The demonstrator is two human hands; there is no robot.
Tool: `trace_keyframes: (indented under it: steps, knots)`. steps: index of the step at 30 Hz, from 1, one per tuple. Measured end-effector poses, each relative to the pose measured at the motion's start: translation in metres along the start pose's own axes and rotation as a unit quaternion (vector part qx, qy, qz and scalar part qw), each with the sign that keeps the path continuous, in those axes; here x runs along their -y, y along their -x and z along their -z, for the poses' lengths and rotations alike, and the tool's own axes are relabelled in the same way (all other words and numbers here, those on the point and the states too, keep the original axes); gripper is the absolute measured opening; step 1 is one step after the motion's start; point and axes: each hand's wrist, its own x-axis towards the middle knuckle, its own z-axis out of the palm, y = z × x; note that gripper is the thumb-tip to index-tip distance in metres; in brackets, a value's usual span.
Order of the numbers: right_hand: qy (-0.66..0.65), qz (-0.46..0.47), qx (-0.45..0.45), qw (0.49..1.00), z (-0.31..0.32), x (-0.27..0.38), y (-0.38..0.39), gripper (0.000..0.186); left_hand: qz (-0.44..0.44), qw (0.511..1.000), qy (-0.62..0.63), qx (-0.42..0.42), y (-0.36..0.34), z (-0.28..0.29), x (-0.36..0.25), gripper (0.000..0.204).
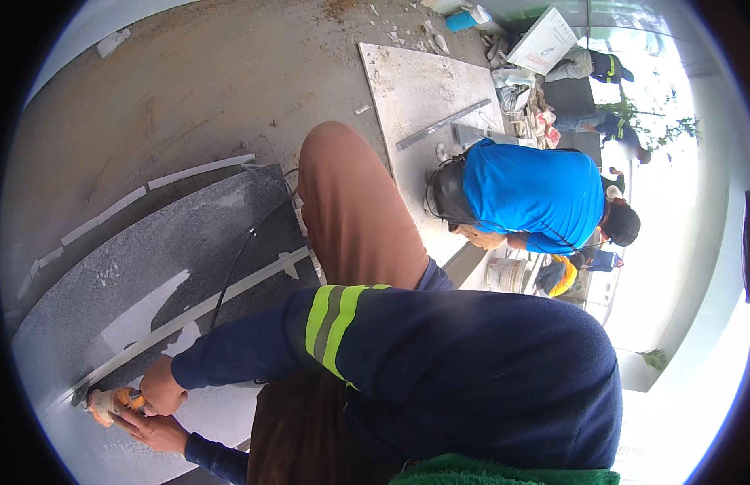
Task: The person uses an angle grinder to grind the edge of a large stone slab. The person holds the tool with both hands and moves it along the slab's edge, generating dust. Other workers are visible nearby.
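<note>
An orange, dusty angle grinder (116, 404) is at the lower left, its dark front end down at a pale straight strip (189, 315). The strip runs across a dark grey stone slab (221, 210). My right hand (163, 388), in a navy sleeve with a reflective band, is closed around the grinder's rear. Just below it, my left hand (155, 431) holds the tool's side, fingers along its body. A black cord (252, 234) crosses the slab and passes behind my right sleeve. The cutting edge itself is too small to make out.
My bent knee (342, 162) is beside the slab. A person in a blue shirt (532, 190) crouches near a pale board (427, 81) bearing a metal bar (443, 124). A bucket (504, 275) and other people stand farther off. Narrow offcuts (104, 217) line the slab's far edge.
</note>
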Motion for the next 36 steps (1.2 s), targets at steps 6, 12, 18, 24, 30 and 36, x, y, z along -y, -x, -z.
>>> trace_keyframes:
  steps: [6,12,18,24,30,36]
  knots:
    - [0.066,0.075,-0.014,0.995,0.006,-0.006,0.011,0.056,0.018,0.999,0.04,-0.002,-0.004,0.029,-0.027,0.081]
    - [0.049,0.03,-0.011,0.998,0.021,0.004,0.037,0.073,0.05,0.997,0.055,-0.004,-0.007,0.046,-0.068,0.083]
    - [-0.007,-0.044,0.041,0.998,0.019,0.017,0.021,0.071,0.084,0.995,0.048,-0.007,-0.007,0.044,-0.054,0.086]
    - [-0.019,-0.044,0.04,0.998,0.027,0.01,0.033,0.067,0.089,0.994,0.057,-0.01,-0.007,0.049,-0.069,0.079]
    - [0.0,0.023,-0.004,1.0,0.023,-0.005,0.05,0.067,0.089,0.994,0.063,-0.008,0.001,0.054,-0.083,0.087]
    - [-0.032,-0.035,0.025,0.999,0.027,0.01,0.032,0.07,0.084,0.995,0.058,-0.012,-0.008,0.047,-0.067,0.081]
